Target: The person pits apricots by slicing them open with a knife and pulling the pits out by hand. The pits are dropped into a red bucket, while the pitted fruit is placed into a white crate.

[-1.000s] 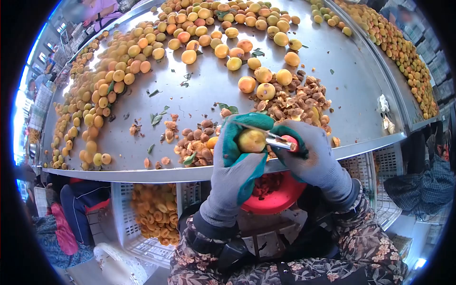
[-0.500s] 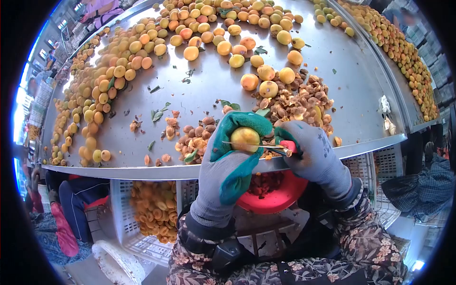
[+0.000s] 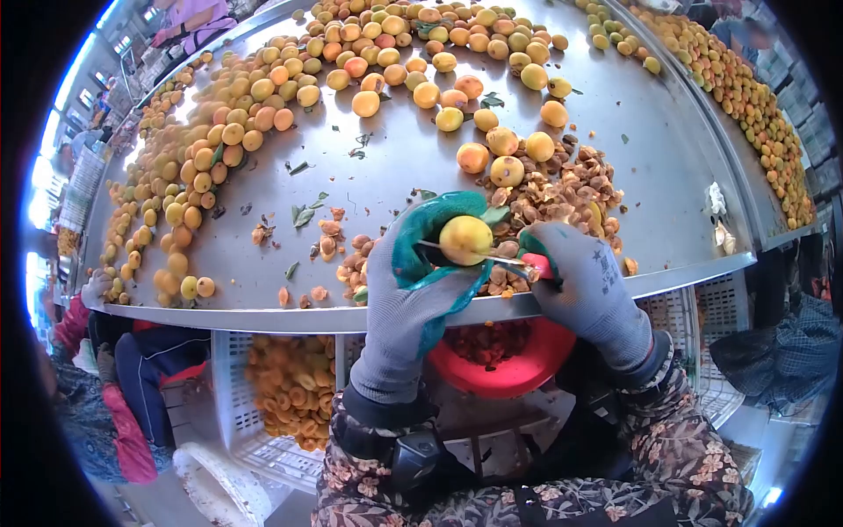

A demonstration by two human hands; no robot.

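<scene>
My left hand (image 3: 391,307), in a grey glove with a green coated palm, is wrapped round a yellow apricot (image 3: 466,239) above the table's front edge. In my right hand (image 3: 590,285), gloved the same way, is a small knife (image 3: 536,264) with a pinkish-red handle. Its thin blade points left and lies across the lower part of the apricot, with the tip showing past the fruit's left side. Just beyond the hands lies a heap of brown pits and pulp scraps (image 3: 575,189), with a few whole apricots (image 3: 507,171) at its far edge.
Many apricots (image 3: 233,133) cover the left and back of the metal table (image 3: 386,162). Below its edge are a red basin (image 3: 509,379) with dark scraps and a white crate (image 3: 233,386) of apricot halves. A co-worker's gloved hand (image 3: 97,288) rests at the left edge.
The apricot has risen slightly and turned in my left hand; the blade now crosses lower on it. The view has shifted a little. A co-worker's hand has come up at the table's left edge.
</scene>
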